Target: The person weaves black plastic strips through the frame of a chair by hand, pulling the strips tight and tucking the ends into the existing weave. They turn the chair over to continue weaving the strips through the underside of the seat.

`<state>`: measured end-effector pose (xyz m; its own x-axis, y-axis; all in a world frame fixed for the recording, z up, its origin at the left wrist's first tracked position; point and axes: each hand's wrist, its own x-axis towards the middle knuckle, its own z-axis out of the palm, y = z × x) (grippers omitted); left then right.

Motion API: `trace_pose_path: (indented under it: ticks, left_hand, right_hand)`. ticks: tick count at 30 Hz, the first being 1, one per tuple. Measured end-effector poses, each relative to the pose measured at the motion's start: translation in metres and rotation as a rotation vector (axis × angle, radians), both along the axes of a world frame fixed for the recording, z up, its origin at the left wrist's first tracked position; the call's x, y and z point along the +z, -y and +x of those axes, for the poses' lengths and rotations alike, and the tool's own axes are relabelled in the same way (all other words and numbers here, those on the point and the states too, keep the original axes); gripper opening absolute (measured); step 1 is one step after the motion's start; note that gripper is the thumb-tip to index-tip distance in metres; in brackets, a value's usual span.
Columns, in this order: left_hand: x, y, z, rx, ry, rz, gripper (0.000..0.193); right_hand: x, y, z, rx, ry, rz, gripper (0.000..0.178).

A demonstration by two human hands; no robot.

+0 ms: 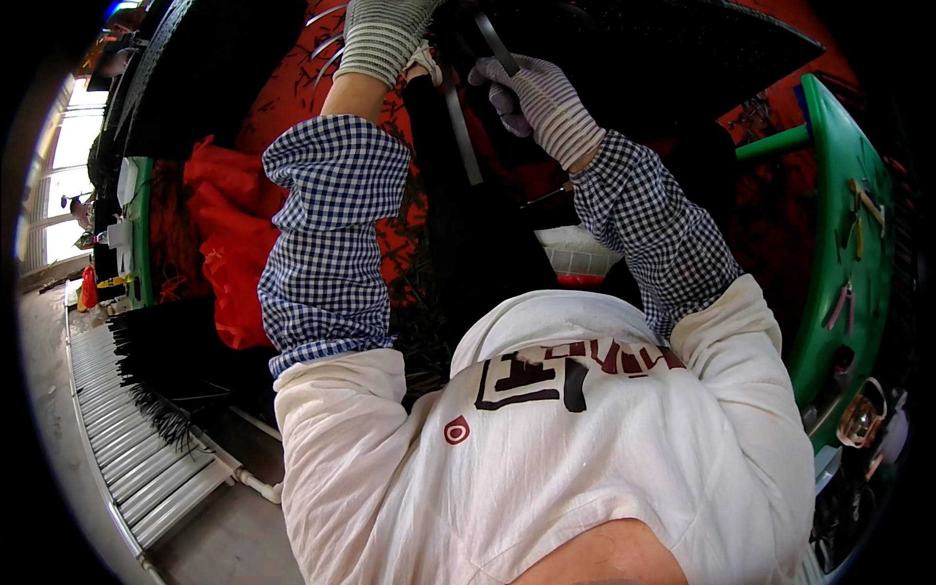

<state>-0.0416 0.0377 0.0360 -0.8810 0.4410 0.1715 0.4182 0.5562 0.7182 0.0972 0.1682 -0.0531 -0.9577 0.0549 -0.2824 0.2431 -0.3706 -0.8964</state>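
Note:
My right hand (538, 105), in a grey-and-white striped knit glove, is closed on the end of a flat grey strip (495, 45). That strip runs up and left from the fingers toward the top edge. My left hand (388, 41) wears a similar striped glove and sits at the top edge, where its fingers are cut off from view. Between the two hands, a second flat grey strip (461, 135) points downward over dark material. Just beside the left hand is a small whitish piece of cloth or glove (423, 62), too dim to make out.
Large black bristly or textured panels (663, 58) fill the far side. Red sheeting (232, 244) with dark scraps lies left. A green table (819, 292) holding hand tools stands right. A roller conveyor (127, 429) is at the lower left, with black bristles (161, 390) beside it.

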Motion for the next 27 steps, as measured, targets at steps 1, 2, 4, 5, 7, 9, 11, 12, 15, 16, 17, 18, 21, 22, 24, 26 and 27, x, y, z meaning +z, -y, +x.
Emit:
trace_pose_path:
  ticks: [1, 2, 4, 5, 7, 9, 11, 12, 15, 16, 17, 18, 21, 22, 24, 26, 27]
  left_hand:
    - [-0.001, 0.0, 0.0, -0.021, -0.01, 0.023, 0.024]
    - [-0.002, 0.001, -0.001, -0.042, -0.021, 0.046, 0.024]
    - [-0.004, -0.001, -0.002, -0.04, -0.001, 0.051, 0.023]
    - [-0.004, -0.002, -0.002, -0.037, 0.009, 0.054, 0.023]
    - [-0.004, -0.004, -0.002, -0.014, 0.008, 0.035, 0.023]
    - [-0.003, -0.006, -0.002, 0.003, -0.016, -0.028, 0.024]
    - [-0.001, -0.008, -0.002, 0.002, 0.013, -0.012, 0.024]
    - [0.0, -0.01, -0.001, -0.001, 0.028, -0.005, 0.024]
    - [0.004, -0.015, 0.005, -0.033, 0.051, 0.071, 0.026]
    - [0.006, -0.017, 0.006, -0.001, 0.062, 0.043, 0.027]
    - [0.007, -0.02, 0.009, 0.031, 0.072, 0.016, 0.027]
    - [0.009, -0.022, 0.011, 0.064, 0.084, -0.012, 0.028]
    - [0.011, -0.027, 0.016, 0.06, 0.081, -0.019, 0.029]
    - [0.011, -0.028, 0.017, 0.056, 0.074, -0.014, 0.029]
    - [0.009, -0.03, 0.017, 0.051, 0.061, -0.006, 0.028]
    - [0.007, -0.03, 0.015, 0.053, 0.003, -0.056, 0.026]
    - [0.006, -0.029, 0.014, 0.054, -0.024, -0.081, 0.026]
  right_hand:
    - [-0.001, -0.002, -0.001, 0.019, 0.01, -0.072, 0.028]
    - [-0.002, -0.002, -0.001, 0.023, 0.005, -0.092, 0.027]
    - [-0.004, -0.002, -0.002, 0.011, 0.043, -0.136, 0.027]
    - [-0.006, 0.0, -0.002, 0.008, -0.005, -0.132, 0.027]
    - [-0.008, 0.002, -0.001, -0.053, -0.017, -0.086, 0.026]
    - [-0.01, 0.002, -0.001, -0.08, -0.036, -0.086, 0.026]
    - [-0.013, 0.0, -0.001, -0.074, -0.065, -0.136, 0.024]
    - [-0.014, 0.0, -0.002, -0.061, -0.081, -0.18, 0.023]
    - [-0.016, -0.001, -0.003, -0.1, -0.073, -0.288, 0.021]
    - [-0.016, 0.0, -0.004, -0.129, -0.031, -0.321, 0.021]
    - [-0.016, 0.001, -0.004, -0.139, -0.072, -0.288, 0.021]
    - [-0.016, 0.001, -0.005, -0.153, -0.08, -0.257, 0.021]
    - [-0.012, 0.002, -0.006, -0.201, -0.075, -0.098, 0.023]
    - [-0.011, 0.001, -0.007, -0.217, -0.114, -0.068, 0.027]
    - [-0.008, -0.001, -0.008, -0.237, -0.091, 0.012, 0.025]
    - [-0.007, -0.003, -0.01, -0.235, -0.181, 0.088, 0.023]
    - [-0.006, -0.004, -0.013, -0.223, -0.259, 0.142, 0.022]
